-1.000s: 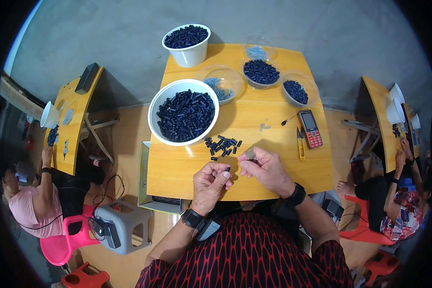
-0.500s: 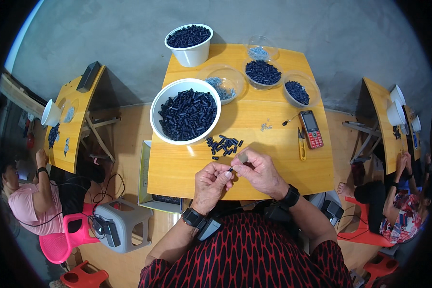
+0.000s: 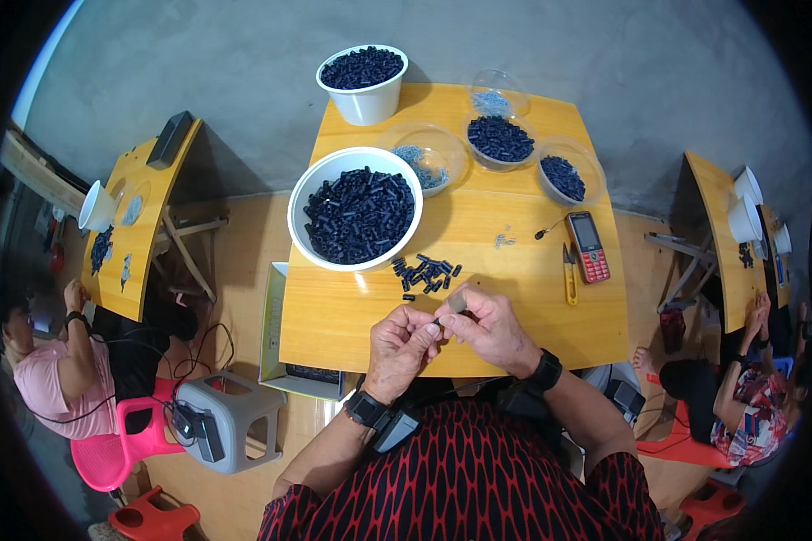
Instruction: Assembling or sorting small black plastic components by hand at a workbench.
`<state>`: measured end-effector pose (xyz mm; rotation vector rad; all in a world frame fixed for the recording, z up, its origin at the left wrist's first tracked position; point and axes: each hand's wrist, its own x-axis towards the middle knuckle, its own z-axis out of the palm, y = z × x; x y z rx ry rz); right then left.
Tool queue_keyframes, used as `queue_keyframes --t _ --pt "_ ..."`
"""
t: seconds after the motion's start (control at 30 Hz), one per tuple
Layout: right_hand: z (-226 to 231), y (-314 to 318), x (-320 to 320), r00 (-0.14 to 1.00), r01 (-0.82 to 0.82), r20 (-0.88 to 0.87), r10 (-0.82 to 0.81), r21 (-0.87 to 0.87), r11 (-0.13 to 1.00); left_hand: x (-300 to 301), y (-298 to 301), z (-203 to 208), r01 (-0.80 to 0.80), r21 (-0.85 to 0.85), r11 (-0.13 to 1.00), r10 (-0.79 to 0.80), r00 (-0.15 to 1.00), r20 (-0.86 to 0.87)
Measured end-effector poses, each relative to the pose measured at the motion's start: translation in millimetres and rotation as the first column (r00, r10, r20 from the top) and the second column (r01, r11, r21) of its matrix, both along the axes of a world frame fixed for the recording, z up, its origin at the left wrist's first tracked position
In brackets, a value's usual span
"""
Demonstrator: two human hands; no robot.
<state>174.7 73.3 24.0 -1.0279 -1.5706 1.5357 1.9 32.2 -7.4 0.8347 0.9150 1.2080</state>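
My two hands meet over the near edge of the wooden table (image 3: 514, 261). Between the thumb and fingers of my left hand (image 3: 399, 353) is a small black tube (image 3: 438, 321), mostly covered by the fingertips. My right hand (image 3: 492, 334) is pinched closed at the tube's other end. A small grey-brown piece (image 3: 458, 301) shows at its fingers; whether it is held or worn I cannot tell. Just beyond the hands lies a loose pile of black tubes (image 3: 427, 273). A few tiny silvery parts (image 3: 504, 240) are scattered to the right.
A large white bowl (image 3: 295, 216) of black tubes stands left, a white bucket (image 3: 370, 106) behind it. Clear tubs (image 3: 456, 149) hold silvery parts or black pieces. A yellow cutter (image 3: 570, 281) and red phone (image 3: 589, 245) lie right. Other people sit at side tables (image 3: 144, 261).
The view has shifted slightly, so the table's things appear a little further right. Both hands stay together at the black tube, with only a slight movement of the right fingers.
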Motion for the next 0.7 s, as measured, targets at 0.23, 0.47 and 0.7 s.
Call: queue_keyframes --t 0.23,0.47,0.7 --pt "5.1 4.4 3.8 0.998 -0.038 -0.047 0.046 0.161 0.986 -2.3 0.6 -0.4 0.005 -0.013 1.000 -0.005 0.999 0.037" --pt "4.6 6.2 0.3 0.997 -0.043 0.075 0.024 0.267 0.963 -2.0 1.8 2.4 0.002 -0.041 0.999 0.000 0.999 0.038" --pt "11.0 16.6 2.6 0.984 -0.174 0.101 0.148 0.345 0.922 -2.2 -1.6 1.5 0.000 -0.013 1.000 0.000 1.000 -0.009"
